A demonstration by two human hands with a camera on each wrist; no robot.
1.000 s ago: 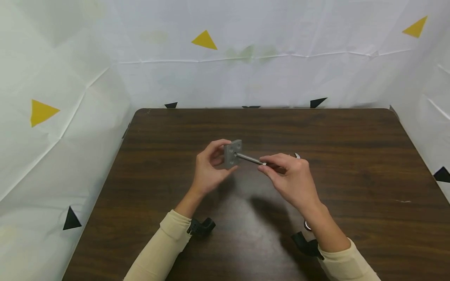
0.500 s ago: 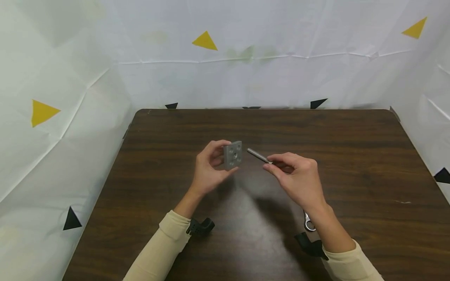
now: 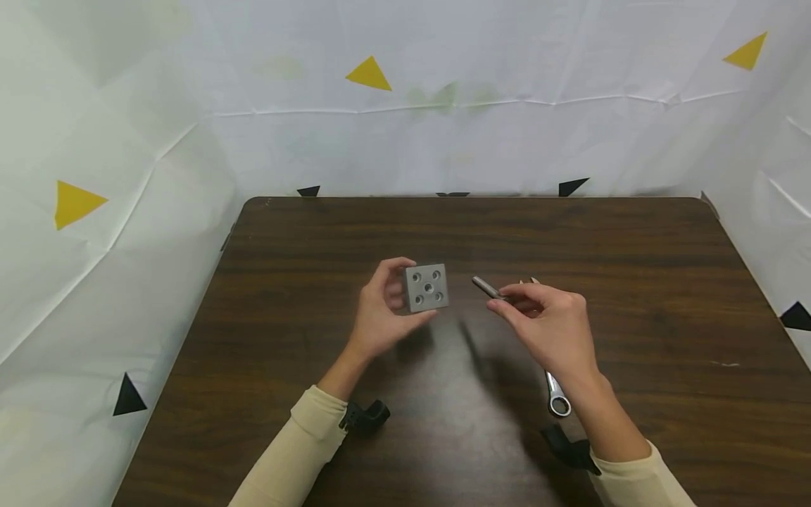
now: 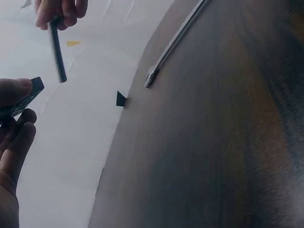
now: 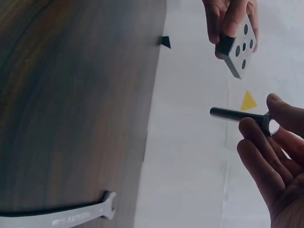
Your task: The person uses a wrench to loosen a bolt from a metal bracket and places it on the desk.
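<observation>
Above the middle of the dark wooden table (image 3: 633, 239), my left hand (image 3: 380, 310) grips a grey square metal block (image 3: 427, 287) with several holes in its face. The block (image 5: 241, 46) also shows in the right wrist view, and its edge (image 4: 21, 99) in the left wrist view. My right hand (image 3: 545, 320) pinches a metal bolt (image 3: 488, 287) by one end, its free end pointing at the block with a gap between them. The bolt (image 5: 236, 115) lies level in the right wrist view and the bolt (image 4: 57, 50) hangs downward in the left wrist view.
A silver wrench (image 3: 556, 394) lies on the table under my right forearm; the wrench (image 5: 71, 217) (image 4: 173, 42) shows in both wrist views. White sheeting with yellow and black triangles (image 3: 367, 72) walls the table on three sides.
The bolt, seated in the block's centre hole a second ago, has come out and moved right with my right hand. My left hand has turned the block's holed face toward me.
</observation>
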